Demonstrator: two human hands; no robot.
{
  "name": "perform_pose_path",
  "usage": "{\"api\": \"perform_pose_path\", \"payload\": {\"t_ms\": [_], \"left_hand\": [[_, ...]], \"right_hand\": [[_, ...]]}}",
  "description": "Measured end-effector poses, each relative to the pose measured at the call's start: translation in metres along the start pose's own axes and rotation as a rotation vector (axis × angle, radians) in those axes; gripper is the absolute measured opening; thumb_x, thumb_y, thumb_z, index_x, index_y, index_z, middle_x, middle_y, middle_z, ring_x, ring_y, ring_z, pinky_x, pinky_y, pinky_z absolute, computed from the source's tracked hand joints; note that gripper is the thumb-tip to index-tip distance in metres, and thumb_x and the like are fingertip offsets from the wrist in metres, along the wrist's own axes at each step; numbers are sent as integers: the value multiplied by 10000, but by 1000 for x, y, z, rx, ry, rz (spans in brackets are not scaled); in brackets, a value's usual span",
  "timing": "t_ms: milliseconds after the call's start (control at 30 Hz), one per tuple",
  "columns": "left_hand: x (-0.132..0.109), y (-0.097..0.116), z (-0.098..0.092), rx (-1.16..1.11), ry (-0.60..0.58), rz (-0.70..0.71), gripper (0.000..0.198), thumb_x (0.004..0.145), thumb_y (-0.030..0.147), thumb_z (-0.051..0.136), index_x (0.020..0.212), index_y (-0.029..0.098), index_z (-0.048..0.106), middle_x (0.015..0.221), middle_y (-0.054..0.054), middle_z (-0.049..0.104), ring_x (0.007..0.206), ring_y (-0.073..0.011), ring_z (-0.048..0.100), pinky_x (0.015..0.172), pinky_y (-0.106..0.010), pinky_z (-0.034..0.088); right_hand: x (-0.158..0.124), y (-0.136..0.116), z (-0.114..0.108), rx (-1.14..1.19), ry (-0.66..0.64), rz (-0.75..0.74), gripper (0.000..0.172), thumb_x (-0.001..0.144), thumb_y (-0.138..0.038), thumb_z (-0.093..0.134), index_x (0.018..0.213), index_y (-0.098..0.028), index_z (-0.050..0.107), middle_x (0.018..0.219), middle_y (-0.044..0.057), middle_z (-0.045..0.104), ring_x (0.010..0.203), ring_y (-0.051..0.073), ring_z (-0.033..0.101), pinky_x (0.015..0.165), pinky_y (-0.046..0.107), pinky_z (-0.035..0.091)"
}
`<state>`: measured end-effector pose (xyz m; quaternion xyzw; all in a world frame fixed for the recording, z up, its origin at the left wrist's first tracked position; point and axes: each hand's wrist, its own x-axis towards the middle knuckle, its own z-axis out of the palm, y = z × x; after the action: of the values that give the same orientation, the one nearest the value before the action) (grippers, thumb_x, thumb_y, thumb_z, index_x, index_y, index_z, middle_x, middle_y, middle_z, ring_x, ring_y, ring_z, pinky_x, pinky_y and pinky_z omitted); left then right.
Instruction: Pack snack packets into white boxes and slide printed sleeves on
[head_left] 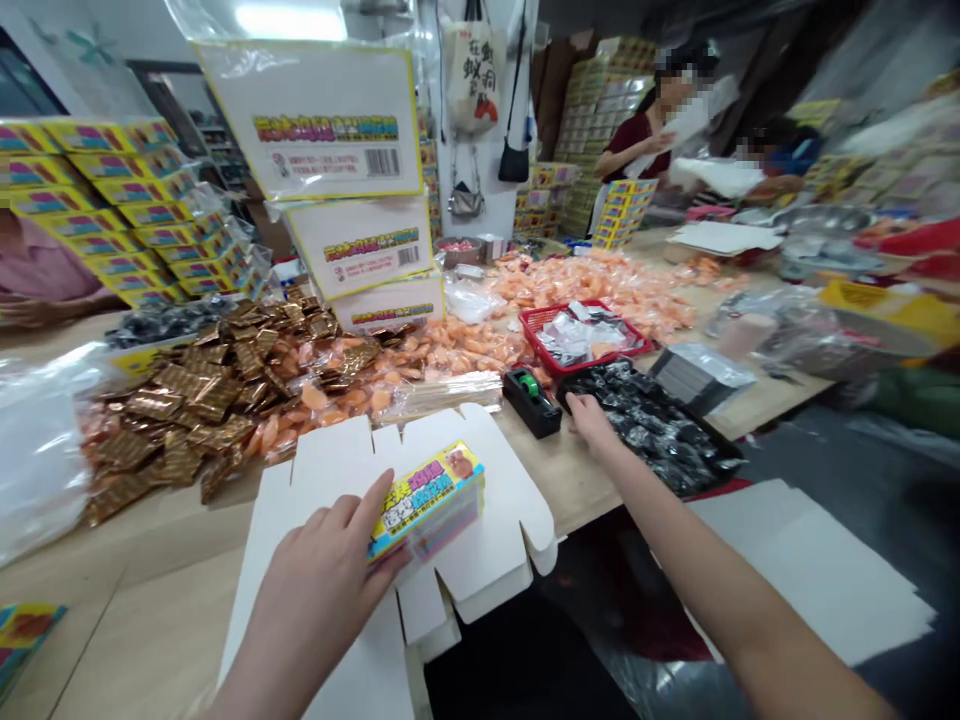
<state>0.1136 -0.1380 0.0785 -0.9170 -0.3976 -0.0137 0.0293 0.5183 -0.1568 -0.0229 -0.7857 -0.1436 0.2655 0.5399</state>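
My left hand (319, 590) grips a small yellow printed box (425, 503) with a clear wrapped side, holding it above a flat white die-cut cardboard blank (495, 520) with its flaps spread. My right hand (590, 420) reaches across the table to the near edge of a black tray (720, 460) heaped with dark foil packets (652, 430). A black tape dispenser (531, 402) with a green roll stands just left of that hand. The fingers of my right hand are partly hidden, so any hold is unclear.
Piles of bronze packets (187, 400) and orange wrapped sweets (592, 290) cover the wooden table (150, 570). A red basket (585, 335) holds silver sachets. Stacked yellow boxes (97, 200) stand at left. A co-worker (637, 140) handles white sheets at the far right.
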Motion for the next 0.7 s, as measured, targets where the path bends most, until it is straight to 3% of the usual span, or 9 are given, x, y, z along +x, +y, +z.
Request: {"api": "perform_pose_path", "payload": {"t_ms": [133,267,400,533,633,700], "left_hand": [[-1,3,9,49,94,26,569,907,398,526,1423,218,365,969,-92,649,792,-276,632,660,-358,427],[-1,2,11,46,117,28,561,908,384,526,1419,222,360,964,-84,644,775,-276,628,660,-367,427],[-1,1,12,11,90,23,559,914,398,517,1423,235,354,954,-74,642,793,-286,631,665,-383,440],[0,2,12,4,81,7,552,920,379,495,1432,246,335,984,-76,632,803,-297,633,661,-410,462],[-3,-4,7,-122,193,57,523,898,398,512,1369,210,381,1116,-124,591,923,-308,614,729,-437,495],[-11,-9,3,-271,257,155,375,891,345,525,1233,202,470,1170,-133,565,1061,-294,567,840,-429,497]], "right_hand": [[19,-21,20,-9,-158,201,217,917,-342,592,918,-127,618,837,16,624,698,113,592,648,282,521],[14,-14,16,84,-218,193,181,923,-302,593,957,-125,619,863,12,634,715,113,608,661,283,535],[0,15,13,205,-147,82,175,931,-293,573,882,-128,605,832,2,624,725,111,607,678,280,530],[-9,43,25,237,-1,-37,201,887,-281,618,758,-135,566,793,-9,601,723,111,579,685,271,494],[-20,52,29,233,77,-131,263,808,-325,667,657,-148,544,776,9,599,755,139,559,697,275,467],[-39,52,25,238,76,-174,283,760,-395,677,660,-154,567,750,22,594,757,163,551,689,286,463]]}}
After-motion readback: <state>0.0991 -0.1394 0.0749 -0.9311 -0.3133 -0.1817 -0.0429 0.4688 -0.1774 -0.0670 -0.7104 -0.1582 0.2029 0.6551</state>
